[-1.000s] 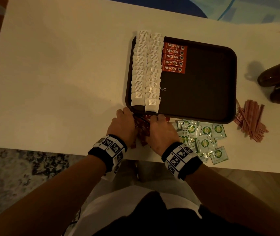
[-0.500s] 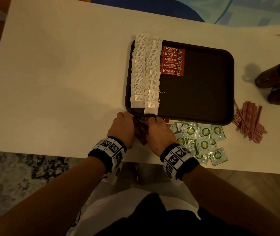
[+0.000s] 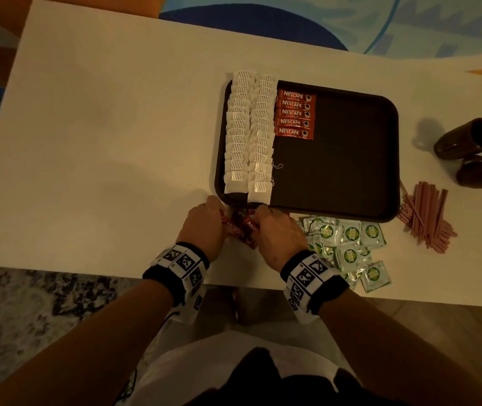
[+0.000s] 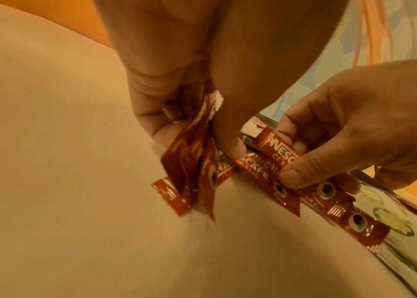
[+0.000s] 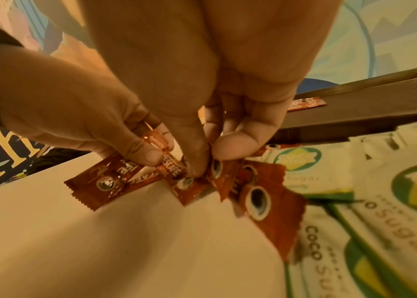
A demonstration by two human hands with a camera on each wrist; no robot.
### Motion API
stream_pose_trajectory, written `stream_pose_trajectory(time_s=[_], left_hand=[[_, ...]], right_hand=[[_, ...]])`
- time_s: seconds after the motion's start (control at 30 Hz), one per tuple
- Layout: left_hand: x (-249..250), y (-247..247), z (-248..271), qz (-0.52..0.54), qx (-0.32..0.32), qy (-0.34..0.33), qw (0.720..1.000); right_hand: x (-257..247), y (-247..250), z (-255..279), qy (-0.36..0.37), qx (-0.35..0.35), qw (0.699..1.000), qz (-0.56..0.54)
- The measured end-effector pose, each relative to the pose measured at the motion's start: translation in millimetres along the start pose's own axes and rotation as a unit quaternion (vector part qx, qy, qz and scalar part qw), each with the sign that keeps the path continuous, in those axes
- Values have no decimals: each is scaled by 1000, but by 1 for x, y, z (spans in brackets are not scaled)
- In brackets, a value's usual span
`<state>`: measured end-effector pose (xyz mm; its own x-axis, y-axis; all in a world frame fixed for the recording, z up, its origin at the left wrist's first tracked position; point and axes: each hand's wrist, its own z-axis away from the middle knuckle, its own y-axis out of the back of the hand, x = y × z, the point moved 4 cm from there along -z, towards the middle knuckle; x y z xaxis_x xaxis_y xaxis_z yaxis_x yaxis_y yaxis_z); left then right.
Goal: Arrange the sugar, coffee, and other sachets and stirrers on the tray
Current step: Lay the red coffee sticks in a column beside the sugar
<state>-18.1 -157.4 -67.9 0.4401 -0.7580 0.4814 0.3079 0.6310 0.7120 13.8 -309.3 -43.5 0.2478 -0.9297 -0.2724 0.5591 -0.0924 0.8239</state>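
Both hands work on a small heap of red Nescafe coffee sachets (image 3: 241,227) lying on the white table just before the near edge of the dark tray (image 3: 351,171). My left hand (image 4: 197,141) pinches several of them in a bunch between thumb and fingers. My right hand (image 5: 215,159) pinches other sachets (image 5: 192,183) of the same heap. On the tray lie two columns of white tea bags (image 3: 248,136) and a short row of coffee sachets (image 3: 293,114). Green coco sugar sachets (image 3: 348,247) and pink stirrers (image 3: 427,215) lie on the table to the right.
Two dark cups (image 3: 468,139) lie on their sides at the far right of the table. The right half of the tray floor is bare. The table's near edge runs close under my wrists. A patterned rug shows beyond the table.
Both hands stay at the tray's near edge, fingers shuffling the red sachets. They have drawn slightly apart, so more of the sachets shows between them.
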Motion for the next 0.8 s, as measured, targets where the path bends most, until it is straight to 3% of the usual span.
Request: stream_pose_trajectory(time_s=[0.17, 0.37, 0.43, 0.57, 0.7, 0.8], left_hand=[[0, 13, 3, 69, 6, 0, 998], [-2, 34, 2, 118, 19, -22, 993], [1, 43, 1, 131, 22, -27, 991], [21, 58, -5, 190, 4, -37, 981], [57, 64, -18, 220, -35, -68, 973], [85, 63, -28, 284, -83, -79, 952]], right_hand=[[11, 14, 0, -4, -2, 996, -93], [32, 48, 0, -45, 50, 959, -276], [42, 58, -3, -50, 72, 936, -342], [50, 80, -5, -43, 83, 861, -500], [53, 96, -10, -25, 74, 821, -565], [57, 108, -16, -8, 82, 812, -577]])
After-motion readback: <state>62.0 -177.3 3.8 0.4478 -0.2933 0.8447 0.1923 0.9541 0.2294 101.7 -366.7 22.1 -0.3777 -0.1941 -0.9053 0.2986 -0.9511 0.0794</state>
